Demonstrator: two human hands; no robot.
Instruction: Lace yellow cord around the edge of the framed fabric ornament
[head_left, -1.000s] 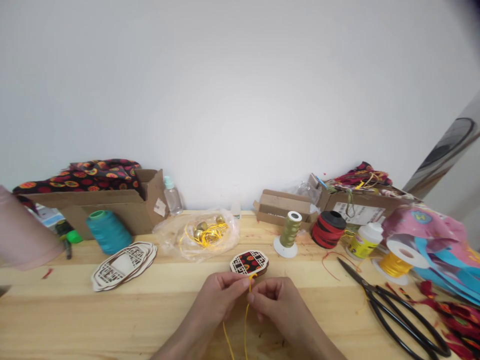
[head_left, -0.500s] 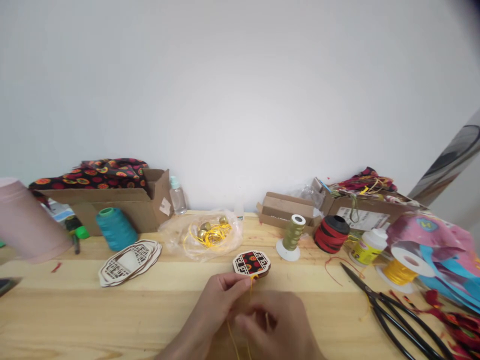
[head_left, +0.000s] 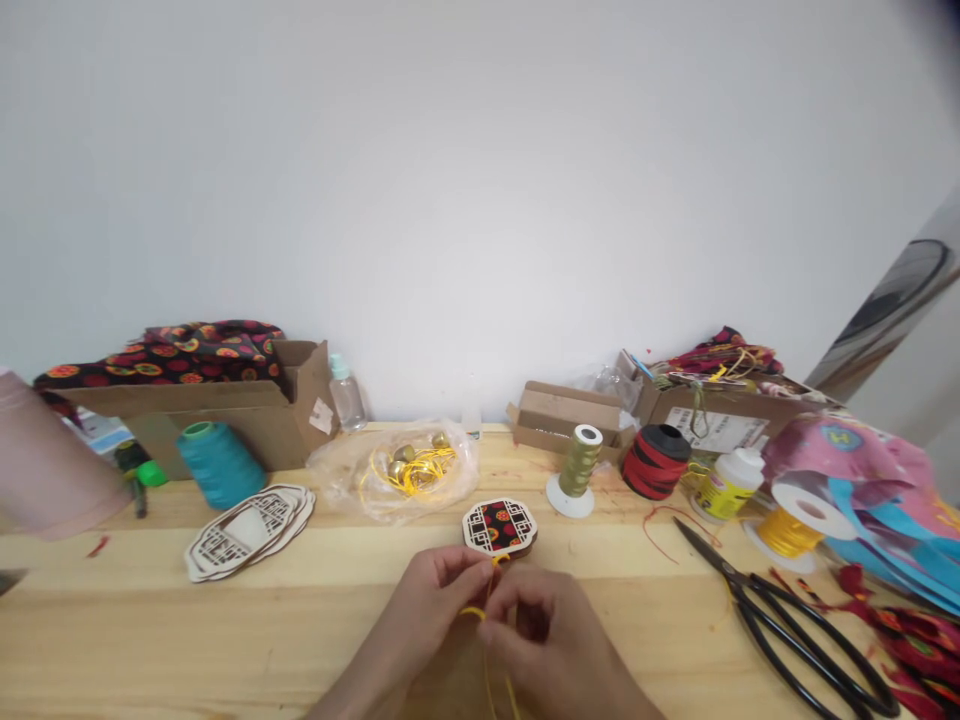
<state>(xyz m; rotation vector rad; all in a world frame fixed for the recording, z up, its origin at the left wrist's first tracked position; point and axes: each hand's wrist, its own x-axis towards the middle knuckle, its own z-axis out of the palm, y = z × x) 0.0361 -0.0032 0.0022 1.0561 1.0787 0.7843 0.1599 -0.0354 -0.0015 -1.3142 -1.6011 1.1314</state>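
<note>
A small wooden ornament (head_left: 499, 525) with cut-out lattice ends and patterned dark fabric in its middle lies on the table just beyond my hands. Yellow cord (head_left: 472, 611) runs from its near edge down between my fingers, and its loose ends hang toward me. My left hand (head_left: 431, 600) pinches the cord close to the ornament, thumb against the fingers. My right hand (head_left: 551, 625) has its fingers curled in beside the left, gripping the same cord a little lower, where a small loop shows. The fingertips partly hide the cord between the two hands.
Black scissors (head_left: 780, 620) lie on the right, near a yellow cord spool (head_left: 791, 530) and a glue bottle (head_left: 727, 485). Wooden frames (head_left: 251, 530) and a teal thread cone (head_left: 220, 465) are on the left. A plastic bag (head_left: 409, 465) with bells sits behind.
My right hand has moved up to my left and turned from blurred to still. A small loop of yellow cord now shows between the hands. The view has shifted slightly.
</note>
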